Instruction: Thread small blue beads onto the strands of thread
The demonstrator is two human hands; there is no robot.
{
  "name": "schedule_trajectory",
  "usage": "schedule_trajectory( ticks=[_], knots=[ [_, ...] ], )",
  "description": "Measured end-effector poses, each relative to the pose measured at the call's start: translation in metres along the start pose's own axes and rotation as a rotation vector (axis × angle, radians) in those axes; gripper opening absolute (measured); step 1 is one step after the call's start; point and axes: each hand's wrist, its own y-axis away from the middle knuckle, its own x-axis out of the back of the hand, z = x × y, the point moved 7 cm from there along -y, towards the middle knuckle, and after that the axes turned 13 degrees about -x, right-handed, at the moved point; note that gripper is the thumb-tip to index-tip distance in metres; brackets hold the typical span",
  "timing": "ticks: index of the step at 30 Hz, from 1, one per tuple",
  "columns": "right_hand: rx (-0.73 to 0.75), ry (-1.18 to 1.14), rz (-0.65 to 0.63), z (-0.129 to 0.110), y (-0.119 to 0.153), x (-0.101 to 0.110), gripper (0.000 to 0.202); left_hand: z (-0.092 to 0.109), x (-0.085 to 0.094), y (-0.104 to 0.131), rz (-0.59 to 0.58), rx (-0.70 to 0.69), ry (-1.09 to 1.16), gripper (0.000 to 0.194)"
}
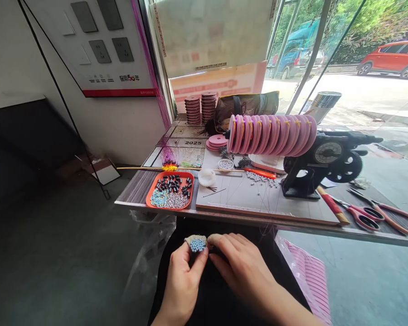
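Above my lap, my left hand (186, 276) pinches a tight bundle of small blue round-ended pieces (197, 245) between thumb and fingers. The round ends face up toward me. A pale wrap covers the tip of one finger behind the bundle. Close beside it on the right is my right hand (241, 262), its fingers bent and drawn together. Its index fingertip also wears a pale wrap. Whatever the right fingertips may hold is too small to make out. On the table ahead, an orange tray (148, 199) holds black pieces, light blue tubes and silvery beads.
A black hand-cranked machine (302, 181) carries a row of pink discs (272, 134). Scissors (363, 215) and pliers (384, 208) lie to the right. On the pale board (231, 201) are an orange-handled tool (260, 173), loose beads and thin lines. Stacked spools (192, 111) stand behind.
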Motion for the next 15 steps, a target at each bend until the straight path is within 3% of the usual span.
schedule_trajectory(
  ticks=[4, 8, 10, 11, 13, 14, 15],
  knots=[
    [0.086, 0.131, 0.035, -0.006, -0.002, -0.003, 0.021, -0.003, -0.004, 0.006, 0.021, 0.083, 0.116, 0.024],
    [0.142, 0.004, -0.051, -0.015, 0.001, 0.0, 0.026, 0.002, -0.003, -0.002, 0.124, 0.224, 0.559, 0.026],
    [0.162, -0.053, -0.073, -0.017, 0.005, 0.007, 0.027, 0.01, 0.016, -0.017, 0.225, 0.247, 0.779, 0.023],
    [0.162, -0.067, -0.068, -0.016, 0.007, 0.011, 0.027, 0.015, 0.035, -0.027, 0.321, 0.188, 0.826, 0.024],
    [0.14, -0.087, -0.034, -0.012, 0.008, 0.019, 0.026, 0.029, 0.081, -0.039, 0.582, -0.073, 0.796, 0.028],
    [0.122, -0.104, -0.003, -0.009, 0.008, 0.023, 0.023, 0.034, 0.093, -0.042, 0.611, -0.161, 0.754, 0.022],
    [0.101, -0.126, 0.034, -0.006, 0.007, 0.026, 0.02, 0.033, 0.092, -0.045, 0.533, -0.13, 0.711, 0.017]
  ],
)
